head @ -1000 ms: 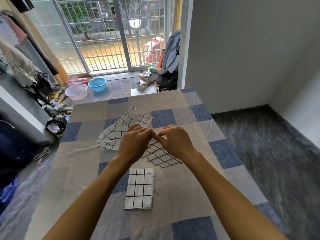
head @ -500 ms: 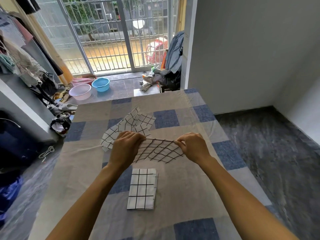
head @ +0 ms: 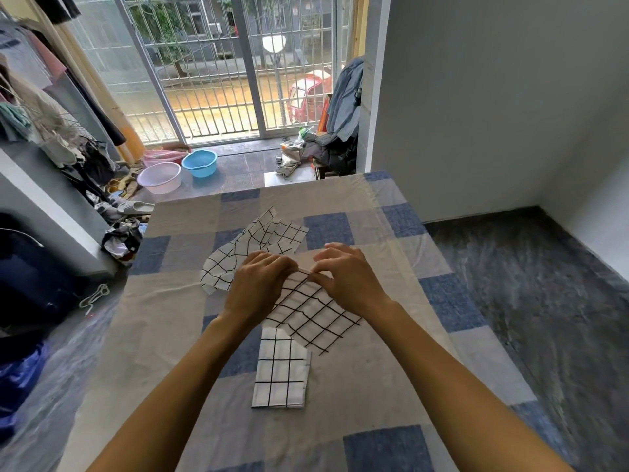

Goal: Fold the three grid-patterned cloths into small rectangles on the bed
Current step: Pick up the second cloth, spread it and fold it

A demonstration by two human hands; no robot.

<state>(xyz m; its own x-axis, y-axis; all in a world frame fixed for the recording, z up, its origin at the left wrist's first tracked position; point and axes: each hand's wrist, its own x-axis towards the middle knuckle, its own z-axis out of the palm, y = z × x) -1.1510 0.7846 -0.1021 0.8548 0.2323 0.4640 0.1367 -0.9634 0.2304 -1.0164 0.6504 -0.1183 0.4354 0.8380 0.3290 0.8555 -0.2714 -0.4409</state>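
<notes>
Three white cloths with black grid lines lie on the bed [head: 391, 379], which has a blue and beige checked cover. One folded cloth [head: 281, 369] rests as a small rectangle nearest me. A second cloth [head: 313, 313] lies spread just beyond it, partly over the folded one's far corner. My left hand [head: 260, 284] and my right hand [head: 347, 279] pinch this cloth's far edge, fingertips close together. A crumpled third cloth [head: 253, 245] lies farther back, left of centre, partly behind my left hand.
Bare dark floor runs along the bed's right side up to a white wall [head: 476, 97]. Left of the bed are hanging clothes [head: 41, 107] and clutter. Beyond the far edge stand a pink basin [head: 159, 177], a blue basin [head: 199, 162] and a clothes-draped chair [head: 340, 131].
My hands had pulled apart, stretching the cloth's edge taut above the bed; now they have come back together and the cloth lies spread lower, overlapping the folded one.
</notes>
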